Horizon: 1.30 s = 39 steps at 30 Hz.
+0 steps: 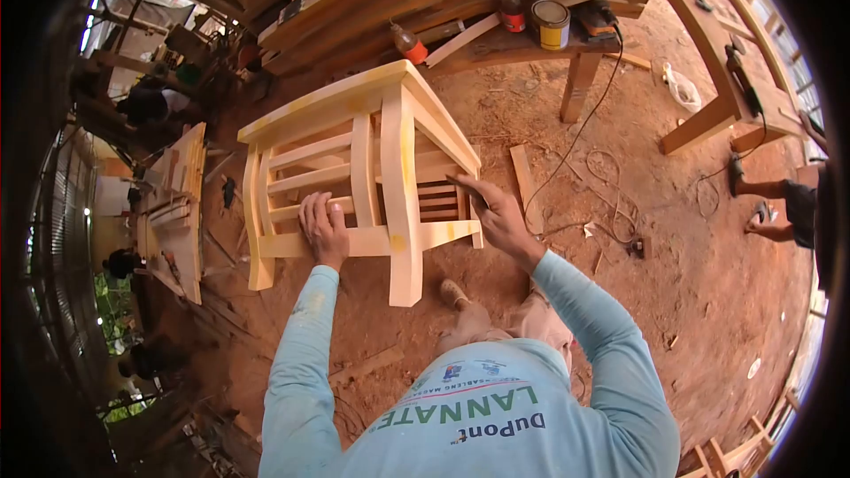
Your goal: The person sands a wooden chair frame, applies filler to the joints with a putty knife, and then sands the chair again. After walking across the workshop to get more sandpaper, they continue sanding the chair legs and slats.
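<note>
Frame position: ahead of the torso, between and beyond the hands

The wooden frame [403, 212] occupies the upper centre of the picture, mostly left of the midline. Its long axis follows the top rail [323, 102], which rises from left to right. A second rail [441, 119] runs from the top corner down toward the right hand [505, 217].

The left hand [325, 228] is at the near face, just above the lower rail [354, 242]. It is partly open, with the fingers bent over the slats; whether they grip cannot be told. The right hand is at the right side, open, with fingers extended and fingertips at the frame edge; firm hold cannot be confirmed. The left hand is nearer the middle of the long axis

Material: pale, smooth wood with visible yellow patches. The legs are broad and curved, flaring at the foot. The slats are flat and narrow, with one wider upright.

Surroundings: reddish earth floor [699, 301] with scattered shavings; a bench [580, 84] at upper centre-right carrying a can [551, 25] with a yellow label; a dark cord [584, 128] below it; a co-worker [801, 212] at the right edge
</note>
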Each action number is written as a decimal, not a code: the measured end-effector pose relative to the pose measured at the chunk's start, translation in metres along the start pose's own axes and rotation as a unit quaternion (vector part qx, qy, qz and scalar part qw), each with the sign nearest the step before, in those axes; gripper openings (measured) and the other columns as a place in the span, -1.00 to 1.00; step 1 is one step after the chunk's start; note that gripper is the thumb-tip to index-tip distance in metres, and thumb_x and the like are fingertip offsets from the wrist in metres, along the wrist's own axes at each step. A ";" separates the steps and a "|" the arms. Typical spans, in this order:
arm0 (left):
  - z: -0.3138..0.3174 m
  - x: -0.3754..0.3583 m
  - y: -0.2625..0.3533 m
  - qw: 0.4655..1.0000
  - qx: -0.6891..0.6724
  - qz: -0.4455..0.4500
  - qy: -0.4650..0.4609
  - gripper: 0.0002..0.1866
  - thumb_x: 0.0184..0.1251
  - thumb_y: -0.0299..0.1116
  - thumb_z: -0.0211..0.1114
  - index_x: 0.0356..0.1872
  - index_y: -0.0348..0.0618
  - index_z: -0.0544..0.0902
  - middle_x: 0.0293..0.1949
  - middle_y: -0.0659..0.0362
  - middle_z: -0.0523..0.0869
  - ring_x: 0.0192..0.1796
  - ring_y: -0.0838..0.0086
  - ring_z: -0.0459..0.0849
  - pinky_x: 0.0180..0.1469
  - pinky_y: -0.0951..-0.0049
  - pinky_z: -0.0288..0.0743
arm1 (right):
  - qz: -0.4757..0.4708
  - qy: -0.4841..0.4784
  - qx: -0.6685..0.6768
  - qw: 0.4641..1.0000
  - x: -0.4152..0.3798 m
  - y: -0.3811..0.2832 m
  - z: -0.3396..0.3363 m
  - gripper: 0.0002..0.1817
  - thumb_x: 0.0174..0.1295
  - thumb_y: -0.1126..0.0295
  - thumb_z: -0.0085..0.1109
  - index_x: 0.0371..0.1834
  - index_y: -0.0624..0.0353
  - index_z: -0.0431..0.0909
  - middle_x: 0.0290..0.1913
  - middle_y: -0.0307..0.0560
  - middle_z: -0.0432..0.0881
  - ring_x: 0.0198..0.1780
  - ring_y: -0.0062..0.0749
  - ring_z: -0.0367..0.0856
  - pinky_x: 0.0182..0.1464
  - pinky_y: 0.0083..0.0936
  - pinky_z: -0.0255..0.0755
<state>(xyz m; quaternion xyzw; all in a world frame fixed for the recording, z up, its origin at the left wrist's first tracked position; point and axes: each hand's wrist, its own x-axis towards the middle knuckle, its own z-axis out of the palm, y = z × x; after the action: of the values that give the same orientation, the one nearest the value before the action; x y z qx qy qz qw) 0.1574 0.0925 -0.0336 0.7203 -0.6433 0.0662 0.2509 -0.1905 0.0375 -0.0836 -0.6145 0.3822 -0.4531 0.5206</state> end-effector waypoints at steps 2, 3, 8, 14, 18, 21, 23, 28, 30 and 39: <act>0.002 0.000 -0.002 1.000 0.015 -0.003 -0.006 -0.67 0.51 -0.28 0.14 0.12 -0.27 0.62 0.22 -0.15 0.60 0.38 -0.14 0.43 0.50 -0.07 0.24 | -0.037 0.015 -0.050 0.998 0.034 -0.009 -0.009 -0.49 0.39 0.64 0.03 0.37 0.04 0.57 0.25 0.11 0.70 0.25 -0.03 0.69 0.30 -0.28 0.54; 0.002 0.000 -0.003 1.000 0.024 -0.003 -0.010 -0.66 0.51 -0.27 0.14 0.13 -0.28 0.62 0.23 -0.16 0.59 0.39 -0.15 0.43 0.50 -0.08 0.23 | -0.057 0.023 -0.075 0.995 0.052 -0.009 -0.012 -0.49 0.38 0.63 0.03 0.37 0.01 0.57 0.26 0.11 0.69 0.25 0.00 0.69 0.30 -0.26 0.54; 0.000 0.002 -0.002 0.999 0.041 -0.008 -0.026 -0.64 0.51 -0.25 0.14 0.14 -0.28 0.62 0.25 -0.20 0.58 0.40 -0.19 0.41 0.50 -0.10 0.21 | -0.171 0.062 -0.124 0.976 0.142 0.014 0.009 -0.45 0.26 0.66 0.08 0.34 0.07 0.57 0.29 0.08 0.66 0.33 0.06 0.59 0.33 -0.18 0.51; -0.002 0.002 -0.003 0.998 0.049 -0.009 -0.033 -0.63 0.48 -0.25 0.16 0.14 -0.29 0.61 0.24 -0.22 0.57 0.39 -0.21 0.42 0.49 -0.11 0.23 | -0.237 0.057 -0.182 0.953 0.195 0.021 0.035 -0.25 -0.05 0.70 0.13 0.36 0.09 0.54 0.37 0.00 0.62 0.41 -0.05 0.52 0.44 -0.17 0.39; -0.002 0.004 -0.003 0.998 0.053 -0.010 -0.027 -0.63 0.47 -0.26 0.17 0.14 -0.29 0.61 0.23 -0.22 0.58 0.38 -0.21 0.42 0.48 -0.11 0.24 | -0.245 -0.001 -0.199 0.949 0.197 0.022 0.032 -0.27 -0.05 0.70 0.12 0.34 0.09 0.55 0.36 0.00 0.63 0.40 -0.03 0.53 0.43 -0.17 0.40; -0.001 0.003 -0.004 0.998 0.053 -0.010 -0.027 -0.63 0.45 -0.26 0.17 0.13 -0.29 0.61 0.22 -0.21 0.59 0.38 -0.20 0.43 0.48 -0.11 0.24 | -0.232 0.049 -0.183 0.954 0.194 0.014 0.019 -0.27 -0.05 0.71 0.11 0.34 0.09 0.55 0.36 0.01 0.63 0.39 -0.03 0.54 0.43 -0.16 0.41; 0.000 0.004 -0.004 0.998 0.055 -0.010 -0.024 -0.63 0.45 -0.26 0.18 0.13 -0.29 0.61 0.22 -0.21 0.59 0.37 -0.20 0.43 0.48 -0.11 0.25 | -0.252 0.059 -0.181 0.949 0.196 0.010 0.019 -0.26 -0.05 0.72 0.10 0.34 0.10 0.55 0.36 0.02 0.63 0.39 -0.03 0.55 0.42 -0.15 0.42; 0.000 0.003 -0.005 0.998 0.059 -0.005 -0.023 -0.64 0.45 -0.27 0.18 0.12 -0.28 0.61 0.21 -0.20 0.60 0.37 -0.19 0.44 0.48 -0.10 0.24 | -0.325 -0.025 -0.242 0.914 0.181 0.024 0.040 -0.26 -0.01 0.66 0.15 0.39 0.17 0.52 0.43 0.10 0.56 0.47 0.05 0.46 0.46 -0.06 0.33; 0.000 0.006 -0.004 0.998 0.057 -0.004 -0.022 -0.64 0.44 -0.26 0.19 0.12 -0.28 0.61 0.21 -0.19 0.60 0.37 -0.18 0.44 0.48 -0.10 0.23 | -0.331 -0.064 -0.262 0.904 0.161 0.032 0.045 -0.25 0.06 0.59 0.15 0.47 0.16 0.46 0.52 0.11 0.47 0.55 0.07 0.35 0.51 0.10 0.23; -0.002 0.005 -0.002 0.997 0.064 -0.012 -0.032 -0.63 0.50 -0.25 0.13 0.13 -0.33 0.60 0.22 -0.21 0.59 0.38 -0.20 0.43 0.49 -0.10 0.23 | -0.421 -0.261 -0.206 0.844 0.084 0.003 0.009 -0.34 0.44 0.22 -0.27 0.61 0.13 0.32 0.70 -0.06 0.19 0.71 -0.11 0.10 0.70 0.11 -0.12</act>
<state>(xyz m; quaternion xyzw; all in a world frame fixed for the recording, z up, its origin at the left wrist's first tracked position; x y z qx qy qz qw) 0.1606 0.0887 -0.0298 0.7443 -0.6368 0.0808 0.1844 -0.1565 -0.0397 -0.0733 -0.9050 0.0211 -0.3626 0.2212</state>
